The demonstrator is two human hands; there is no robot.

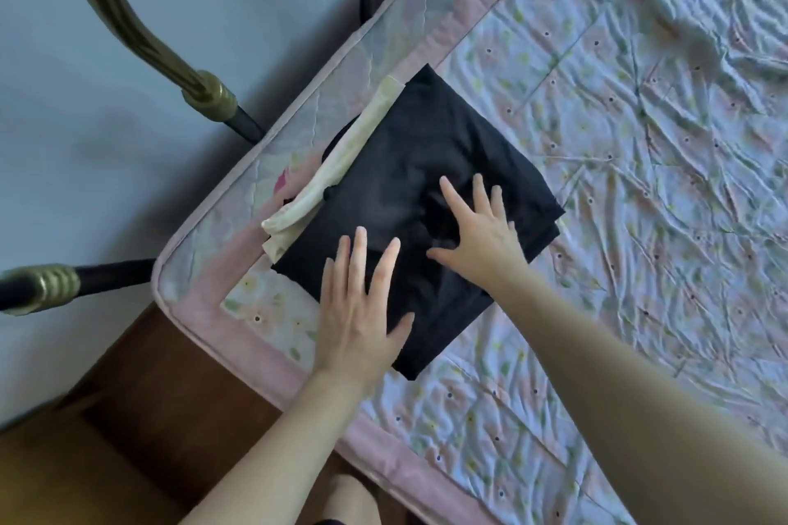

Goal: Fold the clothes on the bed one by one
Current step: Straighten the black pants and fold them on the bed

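Black folded garment (409, 166) under flat, spread left hand (358, 320) and right hand (482, 234).

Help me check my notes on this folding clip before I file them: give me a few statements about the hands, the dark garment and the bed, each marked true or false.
1. Both hands lie flat with straight fingers on the black garment. True: the left hand and right hand both rest on it.
2. The black garment is spread out at full length. False: it is folded into a compact rectangle.
3. A cream garment lies along the black one's edge, towards the mattress edge. True.
4. The pile sits in the middle of the bed. False: it lies near a corner of the mattress.
5. The bedsheet is plain white. False: it is wrinkled, with a flower print.
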